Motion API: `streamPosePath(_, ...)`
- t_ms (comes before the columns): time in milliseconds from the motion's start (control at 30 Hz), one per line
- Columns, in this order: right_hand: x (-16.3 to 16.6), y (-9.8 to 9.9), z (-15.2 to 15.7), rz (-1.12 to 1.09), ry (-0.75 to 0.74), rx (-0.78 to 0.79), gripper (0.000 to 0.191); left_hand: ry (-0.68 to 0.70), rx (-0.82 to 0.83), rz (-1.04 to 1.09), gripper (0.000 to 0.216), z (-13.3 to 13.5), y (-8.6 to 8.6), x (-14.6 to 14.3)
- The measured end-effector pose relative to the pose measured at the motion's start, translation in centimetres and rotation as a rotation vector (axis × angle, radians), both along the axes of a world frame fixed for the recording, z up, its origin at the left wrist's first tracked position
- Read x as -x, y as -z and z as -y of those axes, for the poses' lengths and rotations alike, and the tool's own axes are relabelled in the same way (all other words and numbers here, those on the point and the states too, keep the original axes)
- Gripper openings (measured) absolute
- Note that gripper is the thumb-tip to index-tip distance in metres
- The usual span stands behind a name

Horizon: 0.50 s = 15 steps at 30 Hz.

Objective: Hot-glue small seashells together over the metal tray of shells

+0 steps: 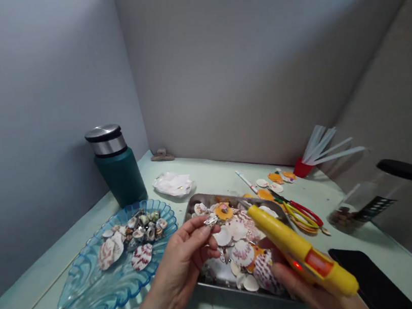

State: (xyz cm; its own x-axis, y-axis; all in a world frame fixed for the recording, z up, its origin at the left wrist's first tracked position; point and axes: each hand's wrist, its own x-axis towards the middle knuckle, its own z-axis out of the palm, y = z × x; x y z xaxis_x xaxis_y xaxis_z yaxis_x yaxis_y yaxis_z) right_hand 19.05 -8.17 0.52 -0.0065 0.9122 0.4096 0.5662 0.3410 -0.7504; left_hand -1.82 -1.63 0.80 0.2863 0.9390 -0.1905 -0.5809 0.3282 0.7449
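My left hand (184, 270) pinches a small silvery metal clip (211, 220) between thumb and fingers, over the left part of a metal tray (197, 202). The tray is full of several scallop shells (242, 253), white and pink-striped. My right hand (309, 288) grips a yellow glue gun (300, 251) with an orange window and a lit red lamp. Its nozzle points up-left toward the clip, a short gap away, above the shells.
A blue glass shell-shaped dish (94, 288) with small shells lies at left. Behind it stands a teal flask (118, 167). Scissors (302, 215), orange-backed shells, a red cup of glue sticks (307, 163), a toppled jar (369, 198), a dark phone (373, 279) and crumpled plastic (174, 183) lie around.
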Motion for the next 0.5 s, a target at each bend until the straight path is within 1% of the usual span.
streamPosePath(100,0.7,0.3,-0.2,0.139,-0.068,-0.041,0.017,-0.002,-0.014,-0.018,0.024,0.0,0.0,0.0)
streamPosePath(167,0.9,0.3,-0.4,0.195,-0.106,-0.005,0.018,0.000,-0.019,-0.024,0.023,0.0,0.0,0.0)
streamPosePath(267,1.2,-0.1,-0.4,0.186,-0.162,0.057,0.020,0.007,-0.026,-0.013,0.022,0.1,0.1,0.0)
streamPosePath(400,1.6,-0.7,-0.4,0.151,-0.183,0.064,0.019,0.011,-0.023,0.001,0.023,0.2,0.1,0.0)
streamPosePath(500,1.7,-0.5,-0.5,0.141,-0.201,0.062,0.017,0.016,-0.014,-0.003,0.022,0.2,0.0,-0.2)
